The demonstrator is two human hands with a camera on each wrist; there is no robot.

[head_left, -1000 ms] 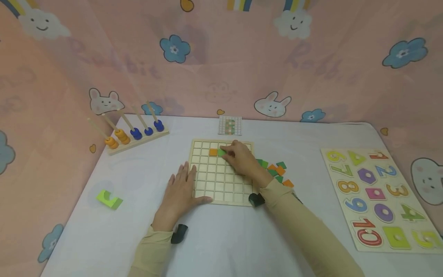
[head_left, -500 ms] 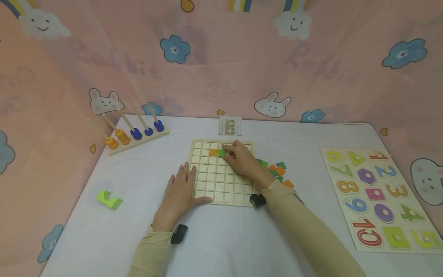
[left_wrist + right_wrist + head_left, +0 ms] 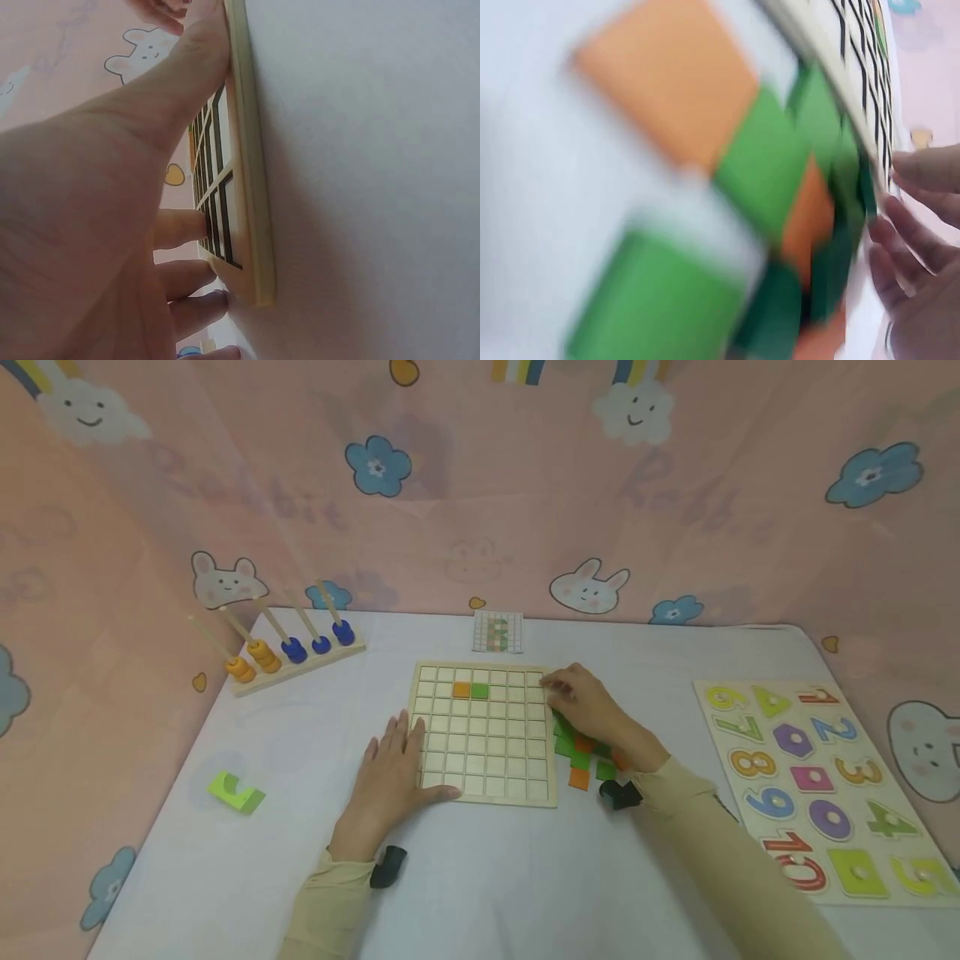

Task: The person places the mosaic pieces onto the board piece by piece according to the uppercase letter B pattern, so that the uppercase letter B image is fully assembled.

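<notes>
A wooden grid board point(image 3: 482, 746) lies on the white table. In its second row from the far side sit an orange square tile point(image 3: 462, 690) and, beside it, a green square tile point(image 3: 480, 691). My left hand point(image 3: 382, 785) rests against the board's left side with its fingers extended and its thumb at the near edge. At the board's right edge, above a pile of orange and green tiles point(image 3: 580, 760), hovers my right hand point(image 3: 588, 703). Its fingers are loosely bent, and no tile shows between them in the right wrist view, where the tiles are blurred.
A printed pattern card point(image 3: 498, 632) lies beyond the board. Back left stands a bead abacus point(image 3: 296, 660); a light green arch block point(image 3: 237, 792) lies nearer. A number and shape puzzle board point(image 3: 813, 777) occupies the right side, partly behind the right sleeve point(image 3: 720, 843).
My right hand has left the green tile in the grid and moved right, to the tile pile beside the board. The left hand and the board have not moved.
</notes>
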